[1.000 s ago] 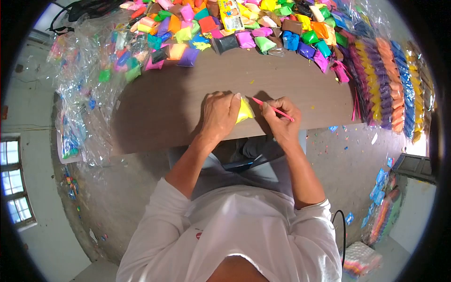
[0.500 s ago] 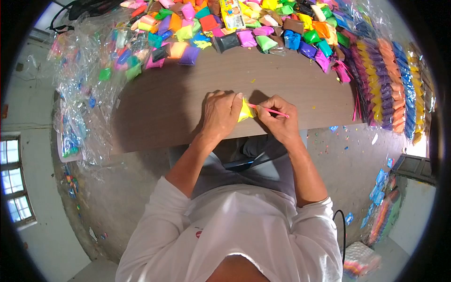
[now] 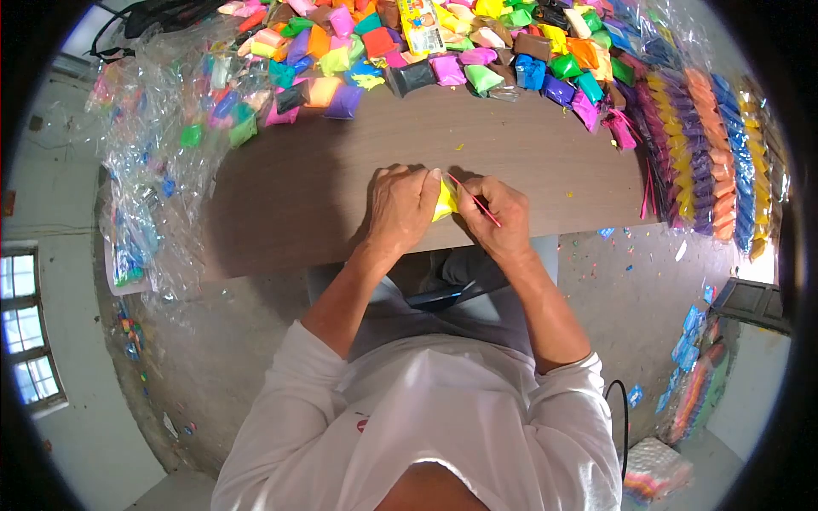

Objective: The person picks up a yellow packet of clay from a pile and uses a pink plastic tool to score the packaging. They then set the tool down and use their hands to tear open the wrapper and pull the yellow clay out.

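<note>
A small yellow packet (image 3: 445,203), shiny like the plastic-wrapped clay packets at the back, sits between my hands over the near part of the table. Closed around its left side is my left hand (image 3: 400,203), thumb pressed along the top. My right hand (image 3: 501,215) is closed in a pinch on a thin pink stick (image 3: 475,201), with its fingertips right at the packet's right edge. The stick slants from upper left, near the packet's top, down to the right across the fingers. The packet's left part is hidden under my left hand.
A heap of colourful clay packets (image 3: 413,77) spreads along the table's (image 3: 290,204) far side. Crumpled clear plastic bags (image 3: 170,196) lie at left. Long bagged strips of packets (image 3: 699,153) stand at right. Yellow crumbs dot the tabletop.
My right hand has shifted slightly left, closer to the packet. The pink stick has turned from nearly level to a steeper slant, and less of the packet's right end shows.
</note>
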Demonstrator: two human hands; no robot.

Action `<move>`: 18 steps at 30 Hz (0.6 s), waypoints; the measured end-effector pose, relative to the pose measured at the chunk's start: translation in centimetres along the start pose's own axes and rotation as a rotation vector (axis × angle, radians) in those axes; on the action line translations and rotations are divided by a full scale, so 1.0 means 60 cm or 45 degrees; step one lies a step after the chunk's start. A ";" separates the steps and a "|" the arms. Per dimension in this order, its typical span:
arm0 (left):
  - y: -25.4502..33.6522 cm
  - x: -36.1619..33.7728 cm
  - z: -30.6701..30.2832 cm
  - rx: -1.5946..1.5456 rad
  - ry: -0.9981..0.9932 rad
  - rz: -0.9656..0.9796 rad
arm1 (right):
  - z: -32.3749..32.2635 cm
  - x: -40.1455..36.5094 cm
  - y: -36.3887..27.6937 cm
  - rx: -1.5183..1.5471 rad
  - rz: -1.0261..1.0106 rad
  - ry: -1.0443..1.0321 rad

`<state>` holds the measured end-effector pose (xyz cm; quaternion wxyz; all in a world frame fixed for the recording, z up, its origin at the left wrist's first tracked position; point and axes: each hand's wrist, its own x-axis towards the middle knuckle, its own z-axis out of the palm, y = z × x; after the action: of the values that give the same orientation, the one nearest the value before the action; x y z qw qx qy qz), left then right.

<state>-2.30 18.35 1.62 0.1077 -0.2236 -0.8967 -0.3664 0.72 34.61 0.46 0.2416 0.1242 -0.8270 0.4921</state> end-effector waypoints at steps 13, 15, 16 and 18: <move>0.005 -0.001 -0.001 0.000 -0.015 -0.033 | -0.021 0.001 -0.003 0.363 0.424 -0.105; 0.000 0.000 0.000 0.017 0.001 0.003 | -0.021 0.012 0.007 0.380 0.460 -0.002; -0.002 0.001 0.000 0.018 0.004 0.004 | -0.036 0.021 0.027 0.407 0.627 0.070; -0.005 -0.001 0.000 -0.033 0.031 0.015 | -0.079 0.045 0.045 0.269 0.923 0.109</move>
<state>-2.40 18.13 1.42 0.1177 -0.2256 -0.8892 -0.3802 -1.48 40.15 1.74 0.0719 -0.1727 -0.7511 0.6331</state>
